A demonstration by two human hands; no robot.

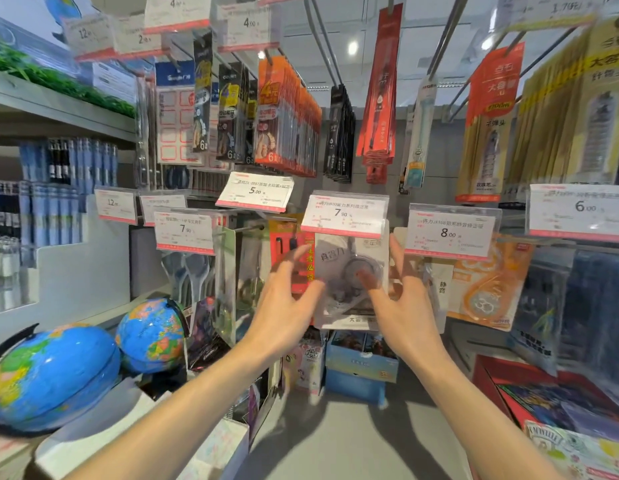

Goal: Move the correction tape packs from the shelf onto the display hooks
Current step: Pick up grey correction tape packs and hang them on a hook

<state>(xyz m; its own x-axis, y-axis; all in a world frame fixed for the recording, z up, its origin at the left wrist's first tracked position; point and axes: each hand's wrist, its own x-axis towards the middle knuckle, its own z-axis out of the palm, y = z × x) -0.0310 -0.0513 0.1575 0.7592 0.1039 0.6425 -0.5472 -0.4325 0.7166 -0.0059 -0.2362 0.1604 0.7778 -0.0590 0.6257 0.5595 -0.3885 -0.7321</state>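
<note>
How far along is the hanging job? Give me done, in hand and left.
Done: cannot tell; an orange correction tape pack hangs beside the 8.00 tag.
In hand: left hand and right hand flank a grey pack under the 7.90 tag.
Left: no shelf stock is identifiable.

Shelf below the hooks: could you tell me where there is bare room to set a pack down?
The grey shelf lies bare between the forearms, bordered by the blue carton behind and the red box on the right. Left is crowded with two globes; the hooks above are tightly packed around the grey pack.
</note>
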